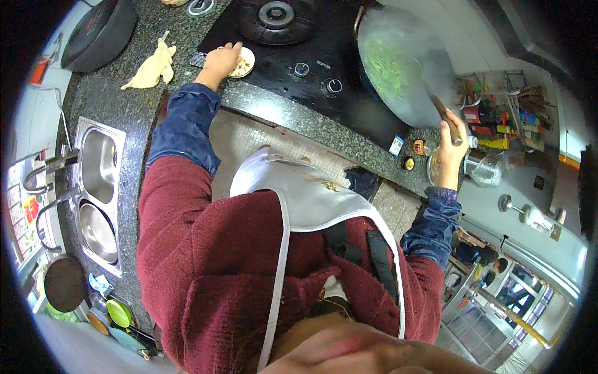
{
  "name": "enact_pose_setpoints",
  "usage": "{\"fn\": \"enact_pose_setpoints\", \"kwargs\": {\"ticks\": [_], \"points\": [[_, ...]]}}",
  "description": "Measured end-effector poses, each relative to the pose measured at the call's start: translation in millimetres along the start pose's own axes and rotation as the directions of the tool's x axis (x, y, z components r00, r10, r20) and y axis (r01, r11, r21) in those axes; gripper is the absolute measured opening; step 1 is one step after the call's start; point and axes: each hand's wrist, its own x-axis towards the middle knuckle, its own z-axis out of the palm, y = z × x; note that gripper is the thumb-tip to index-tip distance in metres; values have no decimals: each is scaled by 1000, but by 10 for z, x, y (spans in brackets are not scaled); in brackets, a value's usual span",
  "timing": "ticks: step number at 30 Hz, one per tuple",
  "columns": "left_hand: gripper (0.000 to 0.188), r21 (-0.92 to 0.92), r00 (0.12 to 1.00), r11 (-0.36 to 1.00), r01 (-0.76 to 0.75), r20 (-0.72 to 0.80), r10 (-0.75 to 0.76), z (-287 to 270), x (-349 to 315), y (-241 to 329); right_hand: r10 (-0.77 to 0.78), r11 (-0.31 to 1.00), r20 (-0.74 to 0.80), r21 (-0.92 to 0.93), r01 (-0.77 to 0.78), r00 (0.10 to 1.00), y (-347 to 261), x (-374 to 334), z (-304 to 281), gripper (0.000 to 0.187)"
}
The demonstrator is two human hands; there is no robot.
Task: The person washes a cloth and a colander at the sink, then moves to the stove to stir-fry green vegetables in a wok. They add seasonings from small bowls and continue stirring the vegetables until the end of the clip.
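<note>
My left hand (222,62) is at the left edge of the cooktop, with its fingers closed over the rim of a small white dish (250,60). Pale chopped bits, perhaps garlic, lie in the dish. On the right, my right hand (450,149) grips the wooden handle of a spatula (441,107). The handle slants into a large steaming wok (408,112). Green vegetables (387,68) fill part of the wok, and the spatula's blade is blurred by steam among them.
A bare burner (276,15) sits at the far left of the black cooktop (274,62). To its left lie a yellowish cloth (152,65) and a dark pot (99,34). A double sink (99,165) is farther left. Small jars (408,163) and a condiment rack (498,118) stand right.
</note>
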Motion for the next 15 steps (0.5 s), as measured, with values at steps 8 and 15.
{"fn": "enact_pose_setpoints", "kwargs": {"ticks": [8,15], "points": [[24,126,996,992,-21,-89,33,84,93,6,194,954,-149,260,-151,970,-62,-237,-218,22],[25,-213,940,976,44,-322,-113,78,139,-327,84,969,-89,239,-61,992,-199,-251,-281,22]]}}
